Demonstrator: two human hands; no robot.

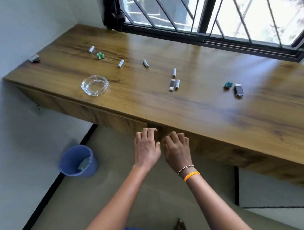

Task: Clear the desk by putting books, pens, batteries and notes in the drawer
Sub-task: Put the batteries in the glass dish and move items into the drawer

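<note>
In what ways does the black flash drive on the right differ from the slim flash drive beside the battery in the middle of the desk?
The black flash drive is wider and almost all dark, with a pale cap at its far end. The slim flash drive is narrower, with a bare metal plug pointing toward the desk's front edge. A crumpled teal scrap lies beside the black one; a battery lies beside the slim one. Both lie flat.

Both bare forearms reach forward and converge, the 2 hands side by side and nearly touching. The left hand and right hand are palm-down with fingers curled at the knuckles. The right wrist wears a beaded bracelet and an orange band
</note>
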